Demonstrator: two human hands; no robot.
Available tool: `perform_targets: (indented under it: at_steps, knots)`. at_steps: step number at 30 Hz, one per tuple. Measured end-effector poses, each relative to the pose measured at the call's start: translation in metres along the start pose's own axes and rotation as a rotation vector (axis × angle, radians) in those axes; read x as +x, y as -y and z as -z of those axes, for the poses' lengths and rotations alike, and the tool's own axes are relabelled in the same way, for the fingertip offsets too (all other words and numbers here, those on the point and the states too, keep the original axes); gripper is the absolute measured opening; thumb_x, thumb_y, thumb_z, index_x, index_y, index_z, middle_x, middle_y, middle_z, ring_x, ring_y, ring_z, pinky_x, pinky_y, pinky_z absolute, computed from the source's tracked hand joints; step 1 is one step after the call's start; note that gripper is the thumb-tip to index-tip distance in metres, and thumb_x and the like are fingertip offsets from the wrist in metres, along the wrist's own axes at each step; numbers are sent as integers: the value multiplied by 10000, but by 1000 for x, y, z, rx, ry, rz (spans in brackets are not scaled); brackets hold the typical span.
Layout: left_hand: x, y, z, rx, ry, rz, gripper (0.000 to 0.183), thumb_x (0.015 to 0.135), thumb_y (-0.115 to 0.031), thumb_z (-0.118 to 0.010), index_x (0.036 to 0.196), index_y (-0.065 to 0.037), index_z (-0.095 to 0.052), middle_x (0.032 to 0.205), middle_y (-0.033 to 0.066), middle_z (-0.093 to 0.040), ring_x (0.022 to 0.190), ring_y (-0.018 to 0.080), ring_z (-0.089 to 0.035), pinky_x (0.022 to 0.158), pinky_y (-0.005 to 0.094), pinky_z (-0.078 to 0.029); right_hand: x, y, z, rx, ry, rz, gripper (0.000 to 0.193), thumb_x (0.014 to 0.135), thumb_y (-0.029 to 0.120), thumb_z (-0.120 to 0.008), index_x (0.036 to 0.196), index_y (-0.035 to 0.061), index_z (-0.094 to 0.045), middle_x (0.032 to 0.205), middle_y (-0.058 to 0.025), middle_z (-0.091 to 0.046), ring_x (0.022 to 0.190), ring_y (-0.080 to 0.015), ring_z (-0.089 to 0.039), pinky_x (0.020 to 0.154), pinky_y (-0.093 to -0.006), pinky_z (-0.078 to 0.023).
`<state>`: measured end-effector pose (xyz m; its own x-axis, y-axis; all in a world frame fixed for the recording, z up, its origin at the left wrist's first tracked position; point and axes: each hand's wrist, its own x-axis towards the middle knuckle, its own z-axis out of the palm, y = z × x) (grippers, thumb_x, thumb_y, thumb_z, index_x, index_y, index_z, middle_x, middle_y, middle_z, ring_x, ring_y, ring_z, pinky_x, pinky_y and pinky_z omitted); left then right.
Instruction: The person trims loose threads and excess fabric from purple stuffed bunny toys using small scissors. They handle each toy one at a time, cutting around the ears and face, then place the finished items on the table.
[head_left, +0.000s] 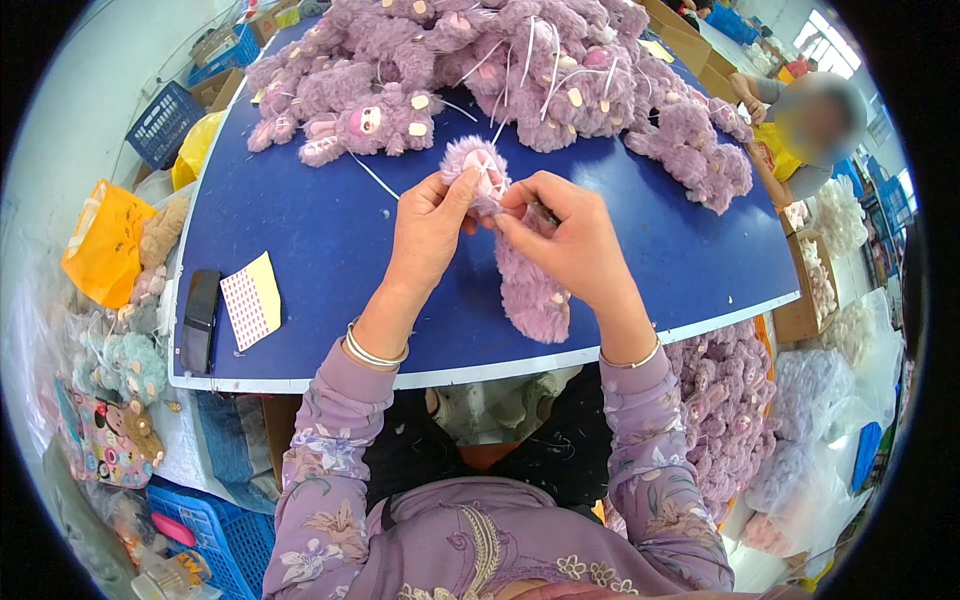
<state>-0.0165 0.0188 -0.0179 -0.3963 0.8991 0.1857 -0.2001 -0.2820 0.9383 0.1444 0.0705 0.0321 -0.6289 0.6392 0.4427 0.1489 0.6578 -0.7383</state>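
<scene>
Purple plush toy (531, 290) pinched between my left grip (425, 225) and right grip (572, 245); a cardboard box (792, 312) holds pale plush pieces (818, 275)

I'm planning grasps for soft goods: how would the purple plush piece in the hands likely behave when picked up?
The purple plush piece will probably squash under pressure, given its thick, shaggy surface. It seems easy to grip: the left hand and right hand both pinch it. Rolling looks unlikely, given its long, uneven shape.
</scene>
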Motion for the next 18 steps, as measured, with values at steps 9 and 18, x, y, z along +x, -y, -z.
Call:
perform_targets:
  at_steps: [9,18]
  knots:
    - [-2,-3,-1,30,30,-25,299,972,-296,-580,926,-19,-682,797,19,-671,633,55,-580,543,193,-417,0,-1,-9,-98,-82,23,160,804,124,-677,859,-16,-623,721,-144,-598,615,-290,-592,574,-360,-467]
    - [-3,-3,-2,33,32,-6,304,968,-304,-583,938,-20,-687,801,24,-677,642,63,-595,547,195,-423,1,-5,-6,173,-35,-180,114,839,88,-627,837,-24,-606,705,-50,-600,612,-78,-499,555,-265,-426]
